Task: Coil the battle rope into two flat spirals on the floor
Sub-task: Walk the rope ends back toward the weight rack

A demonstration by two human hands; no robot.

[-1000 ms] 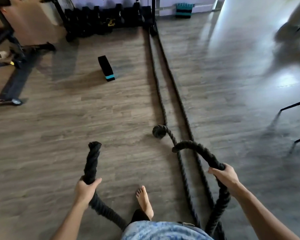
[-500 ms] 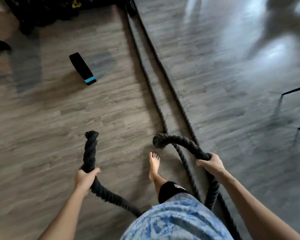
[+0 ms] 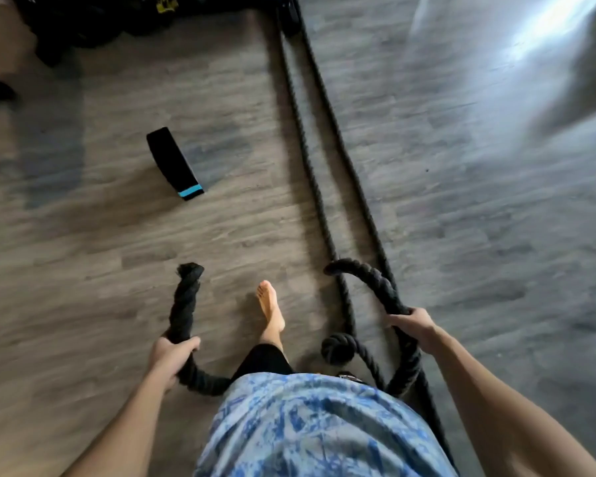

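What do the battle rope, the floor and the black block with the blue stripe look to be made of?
Battle rope: thick twisted fibre strands, matte black, frayed at the end; which fibre is unclear. Floor: wood-grain planks with a sheen under the window glare, possibly laminate or vinyl. Black block: matte, perhaps foam; too blurred to tell.

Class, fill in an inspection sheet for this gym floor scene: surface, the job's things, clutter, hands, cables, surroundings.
Surface: grey wood-look floor, glare at top right.
Job's things: battle rope in two straight runs toward the far anchor; knotted end on the floor; no spiral laid yet.
Clutter: black block with a blue stripe left of the rope.
Hands: left hand grips an upright rope end; right hand grips an arched section.
Cables: nothing seen.
Surroundings: dark gym equipment at top left; a bare foot stepping forward.
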